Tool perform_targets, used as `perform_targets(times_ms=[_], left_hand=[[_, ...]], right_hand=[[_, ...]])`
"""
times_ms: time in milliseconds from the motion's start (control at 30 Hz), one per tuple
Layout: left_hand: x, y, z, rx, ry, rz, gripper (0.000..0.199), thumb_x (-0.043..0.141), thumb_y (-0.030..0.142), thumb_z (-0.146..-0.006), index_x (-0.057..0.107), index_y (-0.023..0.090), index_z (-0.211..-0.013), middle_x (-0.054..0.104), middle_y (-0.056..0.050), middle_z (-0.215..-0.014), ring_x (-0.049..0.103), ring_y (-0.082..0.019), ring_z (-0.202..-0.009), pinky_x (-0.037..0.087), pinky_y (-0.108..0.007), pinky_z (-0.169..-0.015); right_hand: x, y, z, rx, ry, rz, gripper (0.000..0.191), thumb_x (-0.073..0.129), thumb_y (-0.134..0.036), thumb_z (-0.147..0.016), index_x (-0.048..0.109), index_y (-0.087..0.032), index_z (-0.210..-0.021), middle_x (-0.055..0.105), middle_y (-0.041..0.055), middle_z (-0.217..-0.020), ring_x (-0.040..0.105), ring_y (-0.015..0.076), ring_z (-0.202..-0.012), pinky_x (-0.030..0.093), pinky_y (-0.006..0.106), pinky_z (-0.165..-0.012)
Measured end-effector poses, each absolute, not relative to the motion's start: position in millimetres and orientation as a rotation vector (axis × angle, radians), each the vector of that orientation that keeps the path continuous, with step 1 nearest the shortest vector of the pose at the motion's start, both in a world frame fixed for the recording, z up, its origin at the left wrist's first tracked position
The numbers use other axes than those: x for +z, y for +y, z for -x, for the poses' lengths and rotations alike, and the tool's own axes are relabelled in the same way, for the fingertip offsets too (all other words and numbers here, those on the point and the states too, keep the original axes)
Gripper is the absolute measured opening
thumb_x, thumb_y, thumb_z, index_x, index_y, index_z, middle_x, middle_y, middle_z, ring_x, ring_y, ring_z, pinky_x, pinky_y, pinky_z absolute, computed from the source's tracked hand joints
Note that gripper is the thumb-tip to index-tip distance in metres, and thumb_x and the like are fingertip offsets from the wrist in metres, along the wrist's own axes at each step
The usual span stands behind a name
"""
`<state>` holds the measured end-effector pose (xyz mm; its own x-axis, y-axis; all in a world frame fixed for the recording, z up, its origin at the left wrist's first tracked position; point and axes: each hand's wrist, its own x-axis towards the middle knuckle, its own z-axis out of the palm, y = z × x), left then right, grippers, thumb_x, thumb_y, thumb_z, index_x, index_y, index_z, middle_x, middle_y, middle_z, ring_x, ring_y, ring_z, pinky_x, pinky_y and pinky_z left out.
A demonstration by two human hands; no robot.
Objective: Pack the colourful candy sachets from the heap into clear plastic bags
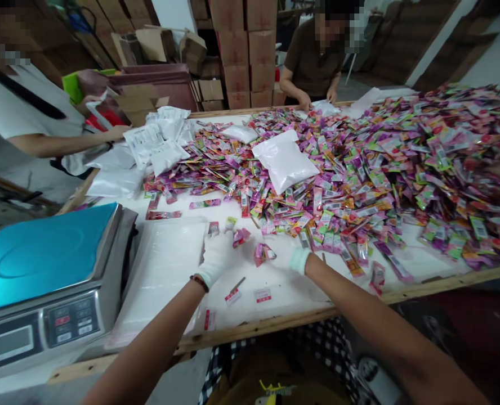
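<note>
Both hands wear white gloves over the white tabletop. My left hand [218,256] is closed on small candy packets [241,237] that stick out at its fingertips. Just to the right, my right hand [281,252] is closed on another bunch of packets [262,254]. The two hands are apart. Beyond them spreads a large pile of pink, purple and orange packets [360,174]. A stack of flat white bags [161,264] lies left of my left hand. Small red-and-white labels [262,295] lie on the table in front of me.
A scale [51,270] with a blue plate stands at the left. Filled white bags [284,160] rest on the pile and at the back left [161,140]. One person stands at the left, another across the table, and a hand shows at the far right. Cartons [237,56] are stacked behind.
</note>
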<state>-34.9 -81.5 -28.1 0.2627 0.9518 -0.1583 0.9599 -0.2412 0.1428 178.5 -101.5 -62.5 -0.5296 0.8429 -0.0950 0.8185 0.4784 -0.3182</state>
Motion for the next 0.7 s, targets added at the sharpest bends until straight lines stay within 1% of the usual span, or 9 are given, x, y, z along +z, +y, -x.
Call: perform_targets(times_ms=[67, 133, 200, 300, 367, 467, 533, 600, 700], left_hand=[[-36, -98, 30, -0.067, 1.739, -2.405, 0.028, 0.054, 0.032, -0.087, 0.063, 0.015, -0.108, 0.067, -0.017, -0.113, 0.058, -0.033, -0.111, 0.037, -0.047, -0.100], [-40, -117, 27, -0.038, 1.640, -2.476, 0.026, 0.056, 0.033, -0.086, 0.064, 0.017, -0.105, 0.065, -0.016, -0.119, 0.057, -0.033, -0.115, 0.036, -0.048, -0.102], [-38, -128, 26, 0.018, 1.580, -2.491, 0.029, 0.058, 0.033, -0.085, 0.062, 0.017, -0.109, 0.063, -0.016, -0.124, 0.057, -0.032, -0.117, 0.037, -0.045, -0.102], [-30, -123, 23, 0.036, 1.725, -2.363, 0.030, 0.051, 0.037, -0.090, 0.058, 0.017, -0.111, 0.068, -0.015, -0.108, 0.065, -0.029, -0.100, 0.046, -0.039, -0.088], [-28, -108, 19, 0.018, 1.841, -2.264, 0.031, 0.043, 0.039, -0.094, 0.056, 0.017, -0.113, 0.069, -0.013, -0.096, 0.067, -0.027, -0.089, 0.048, -0.035, -0.078], [-36, -83, 14, -0.045, 1.847, -2.228, 0.036, 0.048, 0.040, -0.092, 0.054, 0.016, -0.118, 0.069, -0.014, -0.101, 0.068, -0.028, -0.094, 0.049, -0.034, -0.077], [-45, -75, 13, -0.124, 1.824, -2.237, 0.035, 0.052, 0.038, -0.090, 0.056, 0.013, -0.114, 0.068, -0.016, -0.106, 0.067, -0.029, -0.098, 0.050, -0.034, -0.080], [-52, -79, 15, -0.180, 1.810, -2.245, 0.030, 0.050, 0.033, -0.090, 0.059, 0.012, -0.109, 0.068, -0.017, -0.107, 0.067, -0.028, -0.097, 0.050, -0.034, -0.080], [-52, -103, 21, -0.228, 1.747, -2.345, 0.026, 0.047, 0.025, -0.090, 0.060, 0.012, -0.108, 0.068, -0.016, -0.103, 0.067, -0.028, -0.094, 0.050, -0.035, -0.080]], right_hand=[[-66, -123, -192, 0.544, -2.669, 1.447, 0.041, 0.061, -0.027, -0.076, 0.064, -0.009, -0.112, 0.065, 0.0161, -0.119, 0.063, 0.0289, -0.107, 0.048, 0.038, -0.095], [-61, -148, -213, 0.612, -2.663, 1.391, 0.039, 0.060, -0.024, -0.075, 0.065, -0.010, -0.111, 0.064, 0.0161, -0.125, 0.060, 0.0286, -0.115, 0.045, 0.037, -0.101], [-50, -169, -233, 0.713, -2.573, 1.438, 0.038, 0.061, -0.025, -0.075, 0.066, -0.013, -0.111, 0.066, 0.0133, -0.122, 0.061, 0.0267, -0.113, 0.045, 0.036, -0.101], [-31, -176, -246, 0.792, -2.249, 1.701, 0.036, 0.061, -0.034, -0.080, 0.063, -0.018, -0.113, 0.071, 0.0078, -0.109, 0.066, 0.0228, -0.098, 0.049, 0.032, -0.089], [-26, -168, -240, 0.759, -2.063, 1.852, 0.039, 0.060, -0.036, -0.083, 0.059, -0.019, -0.118, 0.071, 0.0067, -0.107, 0.066, 0.0217, -0.095, 0.049, 0.029, -0.083], [-35, -149, -218, 0.687, -2.025, 2.101, 0.038, 0.061, -0.038, -0.081, 0.059, -0.019, -0.114, 0.072, 0.0085, -0.101, 0.067, 0.0237, -0.090, 0.047, 0.030, -0.075], [-48, -143, -206, 0.602, -2.096, 2.236, 0.033, 0.059, -0.037, -0.082, 0.061, -0.018, -0.109, 0.072, 0.0113, -0.098, 0.067, 0.0260, -0.088, 0.047, 0.032, -0.073], [-59, -146, -200, 0.503, -2.221, 2.184, 0.032, 0.056, -0.033, -0.082, 0.062, -0.017, -0.109, 0.070, 0.0135, -0.104, 0.066, 0.0279, -0.093, 0.047, 0.034, -0.076], [-61, -161, -203, 0.451, -2.447, 1.909, 0.035, 0.056, -0.028, -0.080, 0.063, -0.019, -0.114, 0.067, 0.0125, -0.117, 0.062, 0.0292, -0.104, 0.046, 0.036, -0.084]])
